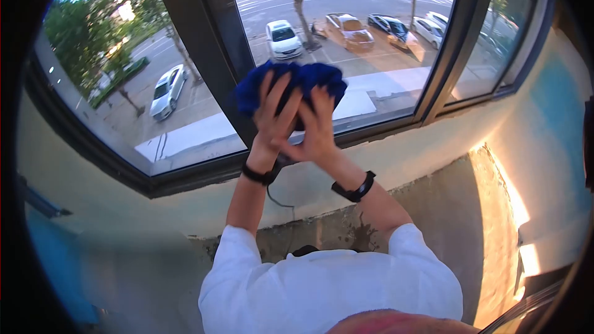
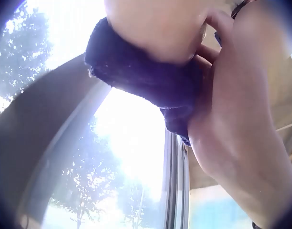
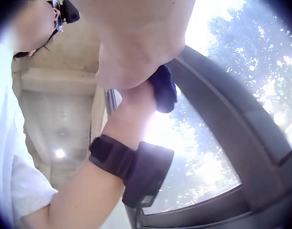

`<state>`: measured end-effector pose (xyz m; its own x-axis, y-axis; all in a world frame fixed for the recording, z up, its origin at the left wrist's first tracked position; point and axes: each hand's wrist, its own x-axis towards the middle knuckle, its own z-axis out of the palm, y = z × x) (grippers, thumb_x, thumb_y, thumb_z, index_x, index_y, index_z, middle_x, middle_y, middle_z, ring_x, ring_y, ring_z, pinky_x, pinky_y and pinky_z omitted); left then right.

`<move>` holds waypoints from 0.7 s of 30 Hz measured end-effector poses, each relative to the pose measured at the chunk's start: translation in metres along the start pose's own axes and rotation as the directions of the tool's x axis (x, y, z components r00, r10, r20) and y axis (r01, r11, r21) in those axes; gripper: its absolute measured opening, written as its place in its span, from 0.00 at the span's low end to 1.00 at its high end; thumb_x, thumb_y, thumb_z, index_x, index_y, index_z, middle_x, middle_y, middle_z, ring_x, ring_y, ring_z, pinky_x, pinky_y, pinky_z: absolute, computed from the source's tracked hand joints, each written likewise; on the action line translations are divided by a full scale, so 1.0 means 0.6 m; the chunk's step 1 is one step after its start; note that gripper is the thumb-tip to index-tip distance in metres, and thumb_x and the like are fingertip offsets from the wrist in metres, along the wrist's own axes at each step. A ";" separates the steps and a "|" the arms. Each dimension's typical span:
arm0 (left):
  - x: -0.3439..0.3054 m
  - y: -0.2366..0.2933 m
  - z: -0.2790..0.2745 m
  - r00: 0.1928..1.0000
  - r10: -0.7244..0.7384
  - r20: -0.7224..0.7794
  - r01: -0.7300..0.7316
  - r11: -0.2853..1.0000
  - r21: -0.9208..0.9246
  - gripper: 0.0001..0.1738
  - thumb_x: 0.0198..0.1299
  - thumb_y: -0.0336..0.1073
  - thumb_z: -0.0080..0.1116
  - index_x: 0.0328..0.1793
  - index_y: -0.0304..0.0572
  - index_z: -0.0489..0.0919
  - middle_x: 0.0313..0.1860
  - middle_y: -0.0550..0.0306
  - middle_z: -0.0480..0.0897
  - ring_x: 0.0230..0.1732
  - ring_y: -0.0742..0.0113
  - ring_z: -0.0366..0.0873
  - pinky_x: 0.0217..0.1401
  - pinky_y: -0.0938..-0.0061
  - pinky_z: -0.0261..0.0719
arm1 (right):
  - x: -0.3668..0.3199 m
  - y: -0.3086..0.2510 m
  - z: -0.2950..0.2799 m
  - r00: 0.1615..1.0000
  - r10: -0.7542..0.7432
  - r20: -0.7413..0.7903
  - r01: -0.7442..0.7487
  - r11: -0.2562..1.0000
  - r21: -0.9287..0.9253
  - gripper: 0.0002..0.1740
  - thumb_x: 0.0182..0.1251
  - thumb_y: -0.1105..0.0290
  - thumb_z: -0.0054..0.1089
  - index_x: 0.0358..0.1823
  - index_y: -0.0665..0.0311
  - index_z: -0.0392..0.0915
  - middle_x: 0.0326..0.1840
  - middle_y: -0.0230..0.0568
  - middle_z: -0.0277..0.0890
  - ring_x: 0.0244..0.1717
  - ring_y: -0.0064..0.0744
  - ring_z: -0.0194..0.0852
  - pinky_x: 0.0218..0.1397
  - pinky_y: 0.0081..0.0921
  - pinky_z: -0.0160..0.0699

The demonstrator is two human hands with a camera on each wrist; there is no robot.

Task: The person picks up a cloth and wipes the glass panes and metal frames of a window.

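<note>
The left hand [image 1: 274,116] and right hand [image 1: 318,128] clasp a bunched cloth [image 1: 312,76] between them. Spread fingers [image 1: 267,88] contain its bulk, just before the window [image 1: 383,55].

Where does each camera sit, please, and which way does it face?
Head: worn on the head, facing forward and down at the window; shows the left hand and right hand pressed on a blue cloth.
Left wrist: below the left palm, facing up at the window; the right hand shows beside it.
Right wrist: below the right palm, facing up; shows the left wrist's black strap.
Shared: all three show the blue cloth.
</note>
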<state>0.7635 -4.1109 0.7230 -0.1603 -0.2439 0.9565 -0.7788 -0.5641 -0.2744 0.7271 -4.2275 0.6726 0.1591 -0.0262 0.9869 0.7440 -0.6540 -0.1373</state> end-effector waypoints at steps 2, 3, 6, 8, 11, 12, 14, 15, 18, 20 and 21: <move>0.049 0.001 0.062 1.000 -0.011 0.004 0.010 0.995 0.098 0.24 0.56 0.31 0.65 0.62 0.54 0.82 0.74 0.50 0.74 0.77 0.42 0.66 0.59 0.62 0.80 | 0.056 0.053 -0.032 0.999 -0.036 -0.028 0.037 0.999 0.026 0.48 0.56 0.42 0.72 0.71 0.65 0.67 0.80 0.63 0.53 0.78 0.69 0.52 0.78 0.68 0.36; 0.071 0.004 0.078 0.991 -0.113 0.067 0.100 0.980 0.173 0.24 0.59 0.34 0.63 0.63 0.56 0.82 0.75 0.53 0.72 0.77 0.45 0.66 0.55 0.60 0.79 | 0.088 0.072 -0.043 0.999 -0.042 -0.005 0.042 0.999 0.012 0.46 0.58 0.44 0.70 0.71 0.64 0.67 0.80 0.61 0.54 0.78 0.69 0.51 0.78 0.69 0.36; 0.106 -0.001 0.116 0.942 -0.310 0.125 0.195 0.814 0.547 0.27 0.67 0.50 0.57 0.72 0.65 0.76 0.80 0.59 0.67 0.79 0.51 0.62 0.62 0.43 0.68 | 0.151 0.130 -0.040 0.998 -0.013 0.057 0.015 0.999 -0.046 0.34 0.67 0.53 0.62 0.71 0.59 0.69 0.79 0.56 0.57 0.79 0.64 0.51 0.78 0.70 0.32; 0.090 0.000 0.120 0.940 -0.318 0.121 0.191 0.788 0.586 0.29 0.66 0.55 0.55 0.74 0.67 0.75 0.82 0.57 0.63 0.81 0.46 0.57 0.71 0.42 0.59 | 0.138 0.154 -0.023 0.996 -0.081 0.045 0.086 0.990 -0.109 0.32 0.70 0.50 0.56 0.71 0.58 0.69 0.79 0.55 0.58 0.78 0.63 0.53 0.79 0.69 0.31; 0.034 0.003 0.123 0.929 -0.353 0.111 0.206 0.743 0.637 0.30 0.66 0.56 0.54 0.75 0.69 0.73 0.83 0.54 0.61 0.81 0.40 0.54 0.74 0.39 0.53 | 0.095 0.155 0.002 0.997 -0.079 0.010 0.080 0.988 -0.131 0.31 0.73 0.48 0.50 0.70 0.57 0.70 0.78 0.55 0.60 0.78 0.61 0.54 0.79 0.70 0.31; 0.014 0.003 0.122 0.929 -0.354 0.111 0.207 0.744 0.635 0.30 0.66 0.56 0.54 0.75 0.69 0.73 0.83 0.54 0.61 0.81 0.40 0.54 0.74 0.39 0.53 | 0.074 0.157 0.014 0.998 -0.070 -0.007 0.068 0.989 -0.133 0.30 0.73 0.47 0.49 0.69 0.56 0.71 0.78 0.53 0.61 0.78 0.60 0.54 0.79 0.69 0.31; -0.032 0.009 0.117 0.915 -0.385 0.121 0.229 0.741 0.631 0.30 0.66 0.55 0.53 0.75 0.68 0.73 0.82 0.50 0.61 0.80 0.34 0.54 0.72 0.36 0.55 | 0.034 0.155 0.028 0.998 -0.070 -0.008 0.068 0.990 -0.122 0.29 0.73 0.48 0.50 0.68 0.56 0.72 0.77 0.53 0.62 0.77 0.59 0.54 0.78 0.70 0.31; -0.060 0.014 0.112 0.911 -0.393 0.125 0.235 0.744 0.625 0.30 0.66 0.55 0.53 0.75 0.68 0.73 0.82 0.50 0.61 0.80 0.34 0.54 0.72 0.36 0.55 | 0.009 0.154 0.033 0.998 -0.064 0.001 0.064 0.990 -0.129 0.29 0.73 0.48 0.50 0.68 0.56 0.72 0.77 0.53 0.62 0.77 0.59 0.54 0.78 0.70 0.31; -0.152 0.036 0.098 0.876 -0.459 0.149 0.266 0.717 0.644 0.29 0.66 0.54 0.53 0.73 0.67 0.74 0.81 0.48 0.61 0.79 0.31 0.54 0.70 0.36 0.58 | -0.073 0.155 0.049 0.995 -0.086 0.052 0.092 0.987 -0.129 0.28 0.72 0.48 0.50 0.66 0.55 0.74 0.76 0.52 0.64 0.76 0.57 0.56 0.78 0.71 0.31; -0.220 0.053 0.085 0.819 -0.539 0.199 0.308 0.705 0.638 0.28 0.65 0.53 0.54 0.72 0.64 0.75 0.80 0.45 0.63 0.78 0.29 0.56 0.67 0.36 0.62 | -0.136 0.151 0.062 0.990 -0.078 0.114 0.091 0.989 -0.114 0.27 0.70 0.48 0.52 0.63 0.54 0.77 0.75 0.50 0.65 0.74 0.55 0.58 0.78 0.71 0.29; -0.267 0.064 0.079 0.819 -0.537 0.200 0.310 0.709 0.633 0.28 0.65 0.53 0.54 0.72 0.64 0.75 0.80 0.45 0.63 0.78 0.29 0.56 0.67 0.36 0.62 | -0.176 0.147 0.067 0.990 -0.078 0.114 0.091 0.988 -0.121 0.27 0.70 0.48 0.52 0.63 0.54 0.77 0.75 0.50 0.65 0.74 0.55 0.58 0.78 0.71 0.29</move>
<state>0.7879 -4.1311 0.5541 0.4083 -0.0549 0.9112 -0.2179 -0.9752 0.0388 0.8021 -4.2520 0.5530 0.1738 0.1108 0.9785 0.6713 -0.7403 -0.0354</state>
